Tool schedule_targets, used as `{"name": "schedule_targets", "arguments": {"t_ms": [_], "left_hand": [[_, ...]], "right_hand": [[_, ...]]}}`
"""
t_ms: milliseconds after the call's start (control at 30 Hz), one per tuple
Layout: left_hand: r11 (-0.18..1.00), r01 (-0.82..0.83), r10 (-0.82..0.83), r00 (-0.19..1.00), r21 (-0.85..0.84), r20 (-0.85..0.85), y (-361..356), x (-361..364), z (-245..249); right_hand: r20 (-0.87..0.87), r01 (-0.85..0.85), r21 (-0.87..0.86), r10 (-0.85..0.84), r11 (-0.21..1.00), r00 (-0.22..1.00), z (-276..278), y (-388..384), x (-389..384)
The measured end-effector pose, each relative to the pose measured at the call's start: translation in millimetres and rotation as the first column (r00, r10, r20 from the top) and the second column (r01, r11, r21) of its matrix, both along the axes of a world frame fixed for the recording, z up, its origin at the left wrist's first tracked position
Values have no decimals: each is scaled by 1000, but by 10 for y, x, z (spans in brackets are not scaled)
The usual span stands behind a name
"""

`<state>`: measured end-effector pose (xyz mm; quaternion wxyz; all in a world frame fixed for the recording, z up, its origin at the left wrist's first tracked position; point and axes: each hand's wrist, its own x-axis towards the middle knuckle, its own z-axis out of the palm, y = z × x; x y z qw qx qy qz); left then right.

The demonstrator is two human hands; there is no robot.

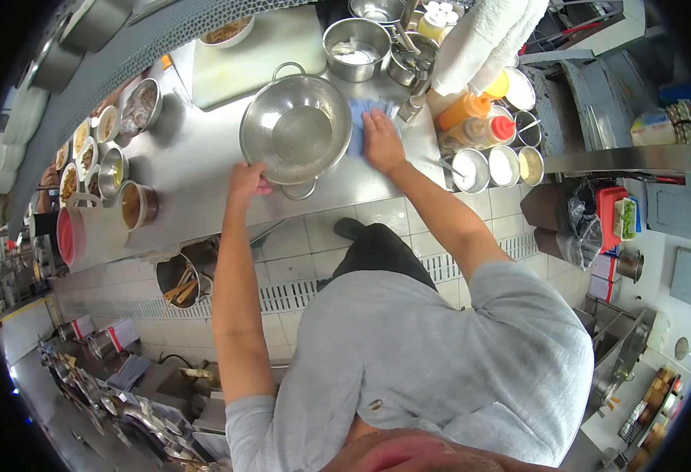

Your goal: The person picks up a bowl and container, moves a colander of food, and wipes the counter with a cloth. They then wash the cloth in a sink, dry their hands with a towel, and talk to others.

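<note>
Counter (196, 169) room is open to the left of the colander (296, 130), a bare steel stretch running to the front edge. The colander sits near that front edge, one handle almost over it, its perforated bottom showing plain. The left hand (247, 182) is closed on the colander's near rim at the front edge. The right hand (381, 141) lies flat with spread fingers on a blue cloth (355, 118) just right of the colander.

Behind, a cutting board (255, 55) and a steel pot (355, 49) with something white in it stand toward the back edge. At the right end, squeeze bottles (471, 118) crowd beside small round tubs (504, 165) of pale contents. Along the left end, more tubs (111, 169) hold dark and brown fillings.
</note>
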<state>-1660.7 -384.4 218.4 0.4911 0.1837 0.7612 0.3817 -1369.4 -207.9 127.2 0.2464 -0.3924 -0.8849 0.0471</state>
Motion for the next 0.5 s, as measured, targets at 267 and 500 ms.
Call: {"name": "schedule_targets", "arguments": {"t_ms": [267,500], "left_hand": [[986,164,-163,985,-8,59,268,337,0],[885,433,-464,797,-171,-385,53,335,577]], "right_hand": [[-33,-64,-285,57,956,998,390,-428,887],[80,-77,-83,83,994,993,612,-606,592]]}}
